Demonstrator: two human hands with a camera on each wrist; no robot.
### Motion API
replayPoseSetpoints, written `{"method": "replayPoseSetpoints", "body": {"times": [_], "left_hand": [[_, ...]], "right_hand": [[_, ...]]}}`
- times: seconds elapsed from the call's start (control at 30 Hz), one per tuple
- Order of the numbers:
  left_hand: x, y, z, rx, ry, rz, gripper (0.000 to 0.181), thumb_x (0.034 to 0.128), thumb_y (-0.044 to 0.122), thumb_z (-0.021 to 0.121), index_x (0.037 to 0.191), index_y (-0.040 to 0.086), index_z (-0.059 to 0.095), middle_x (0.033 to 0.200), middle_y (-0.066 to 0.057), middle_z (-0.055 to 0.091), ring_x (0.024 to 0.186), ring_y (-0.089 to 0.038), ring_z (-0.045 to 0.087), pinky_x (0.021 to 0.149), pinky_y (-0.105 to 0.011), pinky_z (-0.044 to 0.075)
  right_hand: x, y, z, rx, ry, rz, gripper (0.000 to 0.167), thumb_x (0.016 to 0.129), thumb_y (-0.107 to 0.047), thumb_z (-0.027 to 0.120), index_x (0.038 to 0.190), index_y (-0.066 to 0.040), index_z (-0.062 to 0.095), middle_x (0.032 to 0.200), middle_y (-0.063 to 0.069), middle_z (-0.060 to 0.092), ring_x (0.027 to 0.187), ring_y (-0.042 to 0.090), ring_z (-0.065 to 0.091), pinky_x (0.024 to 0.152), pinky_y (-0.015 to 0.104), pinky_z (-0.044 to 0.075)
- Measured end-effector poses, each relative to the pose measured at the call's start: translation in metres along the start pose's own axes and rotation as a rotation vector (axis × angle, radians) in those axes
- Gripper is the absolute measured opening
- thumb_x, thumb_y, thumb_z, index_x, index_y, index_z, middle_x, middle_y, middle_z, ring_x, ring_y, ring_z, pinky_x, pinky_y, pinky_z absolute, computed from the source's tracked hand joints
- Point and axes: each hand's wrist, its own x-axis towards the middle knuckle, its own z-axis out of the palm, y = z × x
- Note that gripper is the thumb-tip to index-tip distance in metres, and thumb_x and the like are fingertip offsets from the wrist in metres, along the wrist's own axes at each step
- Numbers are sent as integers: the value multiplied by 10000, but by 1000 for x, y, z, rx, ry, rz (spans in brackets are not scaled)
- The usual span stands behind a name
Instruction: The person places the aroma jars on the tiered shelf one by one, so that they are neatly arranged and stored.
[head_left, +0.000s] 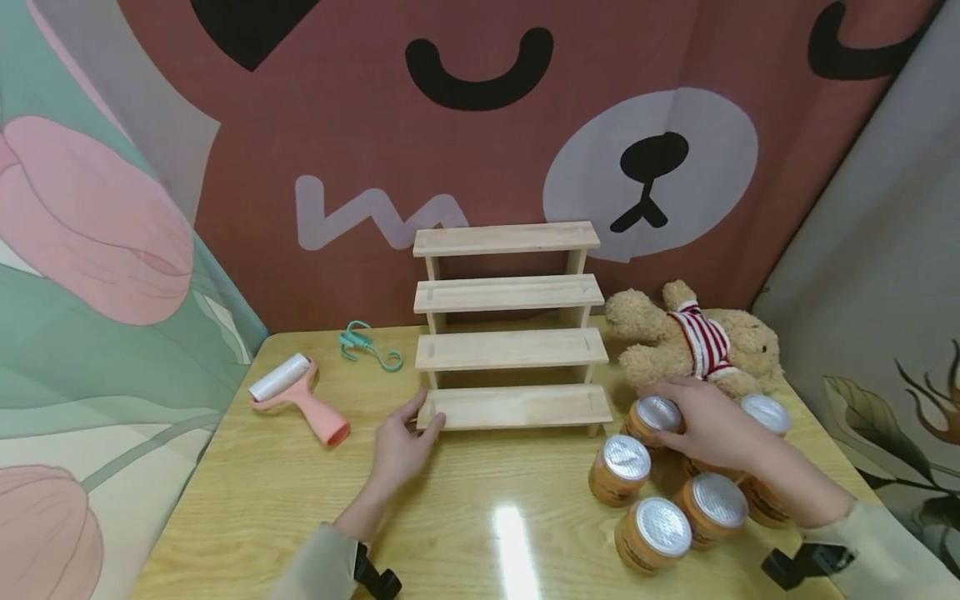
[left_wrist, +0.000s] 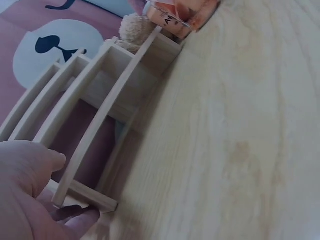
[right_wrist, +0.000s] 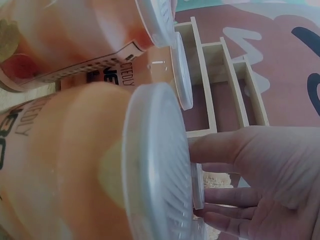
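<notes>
A wooden step rack [head_left: 513,350] with stacked tiers stands on the table. My left hand [head_left: 401,446] grips the left end of its lowest board, and the left wrist view shows the thumb [left_wrist: 57,161] on one side and fingers at the board's underside. On the right, my right hand [head_left: 708,425] holds an orange-labelled can [head_left: 637,429] with a clear ridged lid, thumb in front and fingers behind. Other such cans stand close around it, among them a can [head_left: 618,471] and another can [head_left: 652,533]. In the right wrist view a near can [right_wrist: 75,160] hides part of the grip.
Behind the cans a teddy bear [head_left: 697,337] in a striped shirt lies on its side. Left of the rack are a pink lint roller [head_left: 315,408] and a teal hook [head_left: 363,342]. A printed cloth [head_left: 360,125] hangs behind the wooden table [head_left: 480,533].
</notes>
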Motion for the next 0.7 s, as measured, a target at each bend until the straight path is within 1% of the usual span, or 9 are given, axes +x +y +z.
{"method": "replayPoseSetpoints", "body": {"times": [0.07,0.2,0.33,0.43,0.47,0.57,0.63,0.7], "left_hand": [[0,-2,2,6,13,12,572,1002,190,767,1502,-5,566,1535,-177,587,1303,-363,677,965,-387,639],[0,-4,3,10,36,26,545,994,187,775,1479,10,597,1525,-154,591,1321,-364,662,1005,-446,622],[1,-4,4,26,52,33,541,990,197,780,1470,18,608,1505,-152,607,1314,-363,666,1031,-479,607],[1,-5,5,32,57,33,538,989,195,781,1467,15,610,1499,-157,613,1310,-365,668,1026,-480,609],[1,-5,5,33,58,32,537,989,196,781,1466,15,611,1499,-155,614,1303,-363,674,1022,-477,612],[0,-4,5,34,60,31,537,989,197,781,1465,15,613,1498,-150,618,1287,-354,688,1017,-466,616],[0,-4,5,37,63,30,535,987,194,782,1462,13,615,1495,-148,622,1279,-349,695,1018,-461,616],[0,-4,5,38,64,27,535,988,193,781,1463,12,614,1495,-146,622,1277,-348,696,1023,-460,614]], "right_hand": [[3,0,1,16,6,2,540,813,-234,942,1285,-73,734,1247,167,759,1153,414,719,919,584,619],[7,-1,1,35,14,36,501,768,-204,967,1209,-74,766,1135,99,799,1018,308,765,810,489,648],[11,-3,-1,32,10,62,484,743,-192,970,1170,-57,784,1088,95,810,976,295,771,759,456,651],[12,-5,-3,28,3,71,498,748,-216,962,1181,-41,788,1084,103,815,963,281,771,736,428,643],[12,-6,-4,24,2,76,500,753,-233,961,1185,-45,791,1085,96,817,959,263,771,723,400,637],[14,-7,-11,27,3,78,489,770,-275,954,1184,-63,804,1069,71,822,889,175,743,658,302,580],[17,-7,-19,27,14,61,465,778,-281,948,1173,-77,814,1027,44,822,755,80,660,587,241,494],[20,-7,-27,36,31,38,427,779,-260,946,1148,-81,826,1014,52,821,693,47,584,552,218,439]]}}
